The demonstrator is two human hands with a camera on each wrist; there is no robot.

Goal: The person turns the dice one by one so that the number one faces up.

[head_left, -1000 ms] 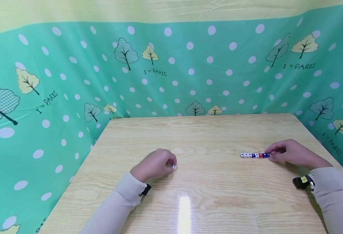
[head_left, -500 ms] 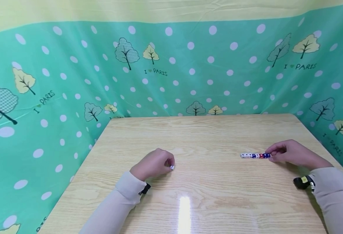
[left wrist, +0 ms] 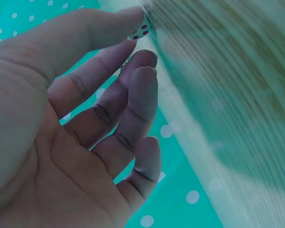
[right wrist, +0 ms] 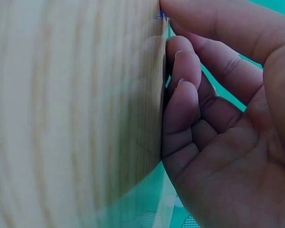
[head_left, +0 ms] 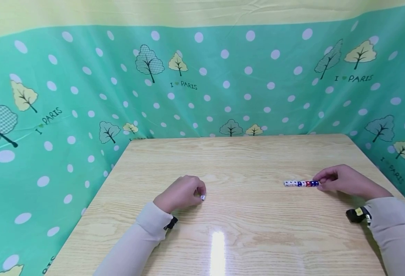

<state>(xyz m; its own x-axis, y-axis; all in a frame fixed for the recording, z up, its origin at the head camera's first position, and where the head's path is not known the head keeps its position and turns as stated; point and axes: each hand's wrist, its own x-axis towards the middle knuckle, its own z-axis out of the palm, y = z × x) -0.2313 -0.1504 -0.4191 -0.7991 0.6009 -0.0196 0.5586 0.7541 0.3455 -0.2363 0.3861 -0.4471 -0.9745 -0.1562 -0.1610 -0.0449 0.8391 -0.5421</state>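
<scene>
My left hand pinches a small white die between thumb and forefinger, low over the table left of centre. In the left wrist view red pips show on that die at the thumb tip, while the other fingers curve loosely. Farther right lies a straight row of dice, several white, some blue and one red, set side by side. My right hand holds the row's right end, thumb and forefinger at the blue dice. The right wrist view shows only a sliver of blue die beside the thumb.
The wooden table has a bright light reflection near its front. A green dotted curtain with printed trees hangs behind it and along both sides. Both wrists wear dark straps under pale sleeves.
My left hand has shifted slightly left with the white die, which has turned between the fingertips. The right hand and the row of dice stay in place.
</scene>
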